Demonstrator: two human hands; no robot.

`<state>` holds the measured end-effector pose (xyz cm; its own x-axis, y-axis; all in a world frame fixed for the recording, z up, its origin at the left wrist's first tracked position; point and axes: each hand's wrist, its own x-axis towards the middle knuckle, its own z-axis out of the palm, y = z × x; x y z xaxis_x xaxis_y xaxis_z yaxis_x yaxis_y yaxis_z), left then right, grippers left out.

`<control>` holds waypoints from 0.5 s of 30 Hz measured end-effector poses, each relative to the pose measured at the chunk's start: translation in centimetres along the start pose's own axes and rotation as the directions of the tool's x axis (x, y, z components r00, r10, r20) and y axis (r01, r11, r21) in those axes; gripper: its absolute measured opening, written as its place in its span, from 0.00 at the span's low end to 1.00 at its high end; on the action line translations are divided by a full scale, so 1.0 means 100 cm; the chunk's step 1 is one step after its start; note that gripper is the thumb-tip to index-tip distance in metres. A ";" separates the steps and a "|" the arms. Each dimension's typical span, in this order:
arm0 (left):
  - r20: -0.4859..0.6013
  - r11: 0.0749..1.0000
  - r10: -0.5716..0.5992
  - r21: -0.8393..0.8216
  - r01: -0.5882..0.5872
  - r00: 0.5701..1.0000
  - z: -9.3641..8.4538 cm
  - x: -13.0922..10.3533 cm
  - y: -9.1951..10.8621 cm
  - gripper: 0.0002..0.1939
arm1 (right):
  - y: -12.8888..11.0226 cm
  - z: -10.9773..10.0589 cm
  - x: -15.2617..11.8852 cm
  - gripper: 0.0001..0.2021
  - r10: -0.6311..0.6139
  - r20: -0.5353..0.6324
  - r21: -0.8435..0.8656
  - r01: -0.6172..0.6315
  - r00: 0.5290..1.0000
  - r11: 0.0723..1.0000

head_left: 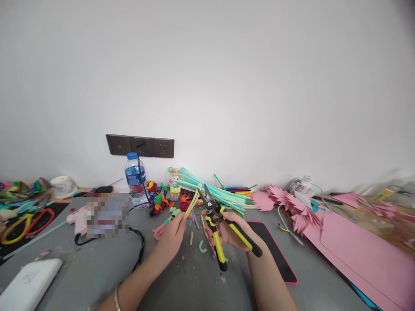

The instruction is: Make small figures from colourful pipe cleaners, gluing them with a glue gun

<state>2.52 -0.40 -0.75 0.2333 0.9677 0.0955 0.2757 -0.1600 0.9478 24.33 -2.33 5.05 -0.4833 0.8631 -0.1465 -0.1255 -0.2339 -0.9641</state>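
Note:
My left hand (173, 233) pinches pale yellow fuzzy stems (193, 203), which point up toward the cutter blades. In my right hand (231, 231) are black-and-yellow cutters (218, 237), with spread handles and blades parted beside the tips of the yellow stems. Whether the blades touch the stems I cannot tell. Below the hands, a short yellow piece (191, 238) and a curved mint-green piece (202, 246) lie on the grey table (181, 285). Behind them rests a bundle of blue, green and yellow stems (220, 192).
A water bottle (135, 181), a pink glue gun (79, 220) and a white box (30, 285) are on the left, with orange-handled scissors (40, 222). To the right lie a black tablet (275, 250) and pink paper (366, 255). Small colourful figures (160, 203) stand behind.

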 end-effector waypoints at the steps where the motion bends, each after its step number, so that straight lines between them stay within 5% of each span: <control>1: 0.002 0.999 0.008 0.034 -0.008 1.000 0.000 -0.001 0.003 0.18 | 0.000 0.001 0.001 0.23 -0.004 -0.010 -0.007 0.004 1.000 1.000; 7: -0.003 0.971 0.041 0.236 -0.039 0.999 -0.004 -0.004 0.019 0.17 | 0.012 -0.006 0.004 0.18 -0.081 -0.113 -0.034 0.078 0.990 0.996; 15: -0.029 0.993 0.037 0.112 -0.033 0.999 -0.003 0.000 0.010 0.18 | 0.028 -0.020 0.002 0.17 -0.081 -0.163 -0.028 0.077 0.983 0.997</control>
<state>2.52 -0.54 0.26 0.2165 0.9664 0.1388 0.3703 -0.2128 0.9042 25.63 -1.88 1.86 -0.3240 0.9405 -0.1020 -0.1378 -0.1536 -0.9785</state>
